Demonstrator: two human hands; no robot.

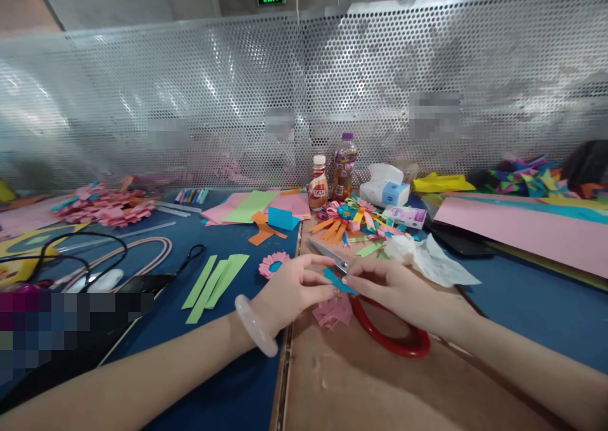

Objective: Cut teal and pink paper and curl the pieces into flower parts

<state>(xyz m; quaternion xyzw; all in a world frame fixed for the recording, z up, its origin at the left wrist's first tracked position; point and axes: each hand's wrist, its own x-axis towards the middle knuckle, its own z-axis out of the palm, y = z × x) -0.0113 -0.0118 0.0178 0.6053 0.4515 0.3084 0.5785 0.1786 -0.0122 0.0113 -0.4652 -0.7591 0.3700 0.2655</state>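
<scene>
Between my two hands is a small piece of blue paper (336, 279). The fingers of my left hand (297, 285) pinch its left side, and a pale bangle (255, 325) circles that wrist. My right hand (392, 285) pinches the right end between thumb and fingers. Red-handled scissors (394, 342) lie on the brown board under my right hand, their blades pointing away behind the paper. Pink paper scraps (334, 312) lie just below the blue piece. A pink paper flower with a blue centre (274, 264) rests beyond my left hand.
Green paper strips (216, 285) lie at the left. Colourful paper flowers (349, 219), two bottles (319, 184) and a tissue pack (384, 187) stand farther back. Crumpled white tissue (425, 257) sits beyond my right hand. A perforated metal screen (213, 102) borders the table.
</scene>
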